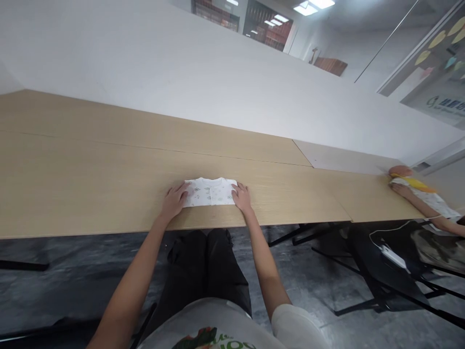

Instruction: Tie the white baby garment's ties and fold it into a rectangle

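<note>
A small white garment (210, 193) with a scattered print lies folded into a wide, low strip near the front edge of the table. Its curved neckline runs along the far side, and a vertical line marks the front near its middle. My left hand (175, 199) rests on the left end, fingers stretched out over the fabric. On the right end lies my right hand (241, 196), its fingers extended and touching the cloth. Both palms face down, partly covering the garment's ends.
The long wooden table (90, 179) runs along a white wall (181, 82) with glass above. At far right another person's arm (417, 201) rests on the table beside a yellow item (417, 184). Below stands a black chair (378, 276) holding a white power strip (394, 257).
</note>
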Demonstrator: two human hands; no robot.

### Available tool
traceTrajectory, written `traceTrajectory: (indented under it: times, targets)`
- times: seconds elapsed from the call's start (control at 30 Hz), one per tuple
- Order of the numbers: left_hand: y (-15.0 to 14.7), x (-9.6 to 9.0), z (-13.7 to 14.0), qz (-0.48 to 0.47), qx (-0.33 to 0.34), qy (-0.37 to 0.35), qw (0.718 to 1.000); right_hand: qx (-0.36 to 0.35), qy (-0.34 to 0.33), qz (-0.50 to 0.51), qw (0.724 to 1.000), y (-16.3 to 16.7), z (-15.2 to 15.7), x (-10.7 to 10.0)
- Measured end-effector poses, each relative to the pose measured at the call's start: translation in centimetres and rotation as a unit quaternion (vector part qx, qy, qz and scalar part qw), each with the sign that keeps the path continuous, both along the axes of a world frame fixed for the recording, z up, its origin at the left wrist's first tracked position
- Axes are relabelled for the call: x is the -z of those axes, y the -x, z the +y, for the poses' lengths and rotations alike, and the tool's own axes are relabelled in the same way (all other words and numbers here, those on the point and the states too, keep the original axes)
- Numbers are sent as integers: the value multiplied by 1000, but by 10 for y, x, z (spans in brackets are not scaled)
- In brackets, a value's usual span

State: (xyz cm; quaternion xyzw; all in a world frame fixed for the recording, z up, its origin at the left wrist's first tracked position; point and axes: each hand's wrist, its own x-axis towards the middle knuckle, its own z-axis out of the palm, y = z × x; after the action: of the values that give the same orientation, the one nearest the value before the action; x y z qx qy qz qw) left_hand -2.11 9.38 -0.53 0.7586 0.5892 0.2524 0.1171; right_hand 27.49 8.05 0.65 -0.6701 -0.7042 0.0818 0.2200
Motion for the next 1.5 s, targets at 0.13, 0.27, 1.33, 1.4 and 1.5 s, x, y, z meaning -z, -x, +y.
traceTrajectory:
  times: [0.13, 0.27, 1.33, 1.4, 1.5]
  targets:
    - [2, 0, 0, -33, 6, -5, 999, 4, -21, 39, 999, -2, 1, 2]
    - [1, -1, -2, -16, 10, -2, 1000, 8, -43, 54, 998, -3, 1, 3]
    - [-3, -9, 16, -44, -35, -63, 996, 22, -95, 50, 994, 9, 22, -20]
    - [-12, -13, 24, -3, -28, -69, 997, -8, -75, 11, 997, 18, 33, -27]
    - [-24, -18, 33, 34, -28, -65, 997, -40, -31, -36, 998, 30, 46, -29]
